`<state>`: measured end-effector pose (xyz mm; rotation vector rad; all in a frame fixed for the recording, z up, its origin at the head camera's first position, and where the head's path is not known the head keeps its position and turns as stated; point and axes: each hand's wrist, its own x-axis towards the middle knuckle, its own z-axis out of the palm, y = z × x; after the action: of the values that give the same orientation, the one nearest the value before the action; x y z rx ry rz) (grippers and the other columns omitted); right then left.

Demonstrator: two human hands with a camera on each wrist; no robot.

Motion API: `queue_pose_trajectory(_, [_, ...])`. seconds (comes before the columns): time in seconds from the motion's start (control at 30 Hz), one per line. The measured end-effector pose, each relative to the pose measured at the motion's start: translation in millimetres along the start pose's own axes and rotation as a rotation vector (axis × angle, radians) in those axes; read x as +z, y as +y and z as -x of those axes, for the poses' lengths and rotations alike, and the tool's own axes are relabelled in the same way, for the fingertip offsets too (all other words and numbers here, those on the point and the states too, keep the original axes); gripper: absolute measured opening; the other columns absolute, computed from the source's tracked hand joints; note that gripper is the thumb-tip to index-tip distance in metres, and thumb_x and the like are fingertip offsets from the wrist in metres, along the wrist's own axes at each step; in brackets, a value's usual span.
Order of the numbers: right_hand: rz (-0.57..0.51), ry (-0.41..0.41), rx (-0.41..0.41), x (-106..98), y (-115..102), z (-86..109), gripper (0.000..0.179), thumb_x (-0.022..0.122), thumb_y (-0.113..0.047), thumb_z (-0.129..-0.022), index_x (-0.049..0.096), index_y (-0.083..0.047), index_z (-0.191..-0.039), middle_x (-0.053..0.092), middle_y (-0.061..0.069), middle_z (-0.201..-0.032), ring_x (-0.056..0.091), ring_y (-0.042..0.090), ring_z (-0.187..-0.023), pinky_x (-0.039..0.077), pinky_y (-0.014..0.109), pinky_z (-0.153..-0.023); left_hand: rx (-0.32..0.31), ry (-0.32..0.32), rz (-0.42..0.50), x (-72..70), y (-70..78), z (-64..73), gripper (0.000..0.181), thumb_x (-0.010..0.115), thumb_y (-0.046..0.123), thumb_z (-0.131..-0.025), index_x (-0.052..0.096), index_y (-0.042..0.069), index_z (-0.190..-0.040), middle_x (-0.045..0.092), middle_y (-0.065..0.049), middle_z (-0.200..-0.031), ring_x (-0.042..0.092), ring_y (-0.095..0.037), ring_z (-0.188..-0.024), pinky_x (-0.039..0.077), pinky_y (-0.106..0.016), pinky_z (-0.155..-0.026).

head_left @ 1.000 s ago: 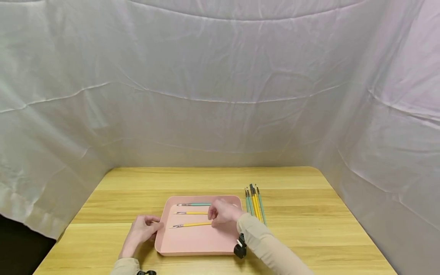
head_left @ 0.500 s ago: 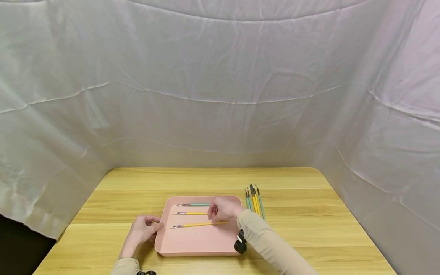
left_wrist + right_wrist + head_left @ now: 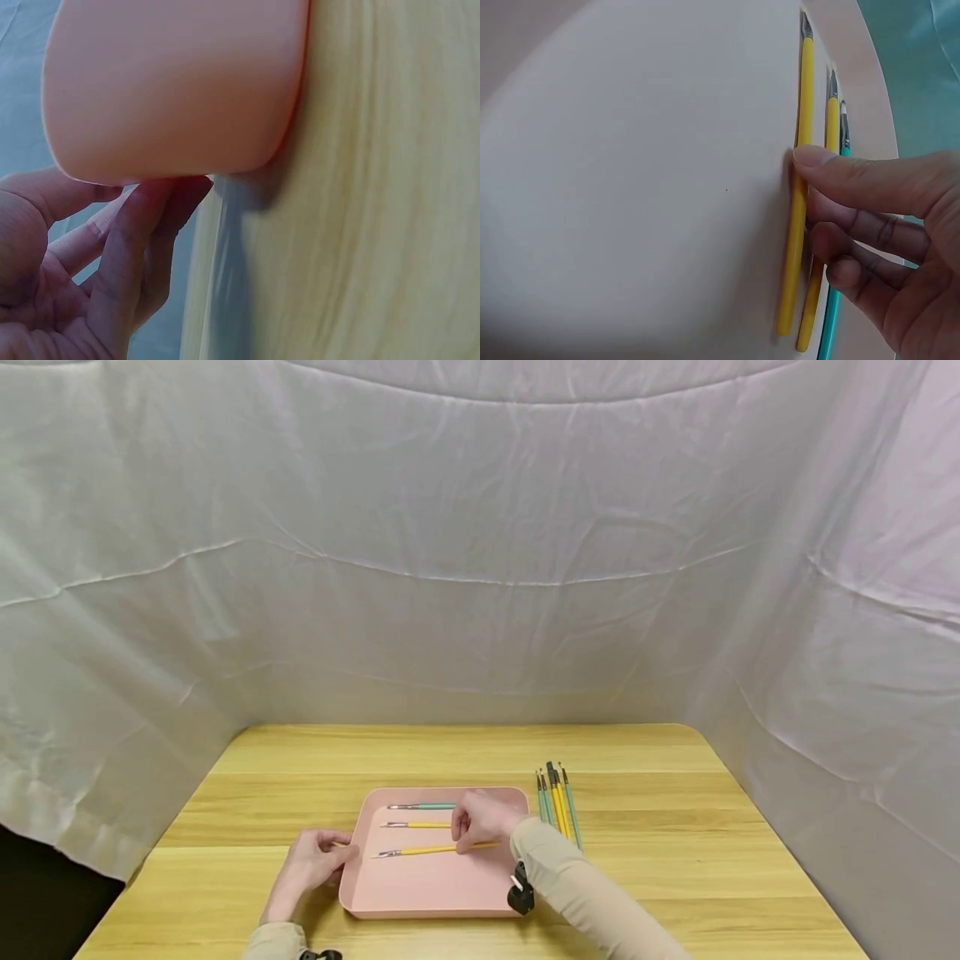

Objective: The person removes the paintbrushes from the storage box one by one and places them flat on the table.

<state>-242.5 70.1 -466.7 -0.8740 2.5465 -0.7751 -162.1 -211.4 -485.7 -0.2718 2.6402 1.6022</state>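
A pink tray (image 3: 435,889) lies on the wooden table. Inside it are two yellow-handled paintbrushes and a teal paintbrush (image 3: 423,806), roughly side by side, bristles toward the left. My right hand (image 3: 483,822) reaches over the tray and pinches the nearest yellow paintbrush (image 3: 805,97) between thumb and index finger near the middle of its handle. The second yellow paintbrush (image 3: 832,120) lies just beyond, partly behind the fingers. At the tray's left end, my left hand (image 3: 307,864) holds the edge, thumb at the rim and fingertips against the outer wall (image 3: 180,90).
Right of the tray, several more paintbrushes (image 3: 557,797) with yellow and teal handles lie bunched on the table (image 3: 675,852), partly behind the right sleeve (image 3: 585,885). Grey cloth (image 3: 480,635) hangs around the back and sides.
The right hand has shifted slightly left along the yellow paintbrush, and the handle's end now shows past the fingers. The left hand stays at the tray's edge.
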Motion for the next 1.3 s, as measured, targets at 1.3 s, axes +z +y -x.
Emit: queue_pose_trajectory(1.3, [-0.057,-0.036,-0.031,-11.1,0.6,10.3,0.015,0.063,0.016,-0.085,0.067,0.003,-0.082,0.054,0.0,-0.072,0.044,0.008,-0.065,0.035,0.015,-0.057,-0.009,-0.008,0.014,0.0,-1.6,0.5,0.024,0.071,0.002,-0.082,0.07,-0.013,-0.101,0.07,-0.007,-0.072,0.066,-0.015,-0.062,0.06,-0.031,-0.056])
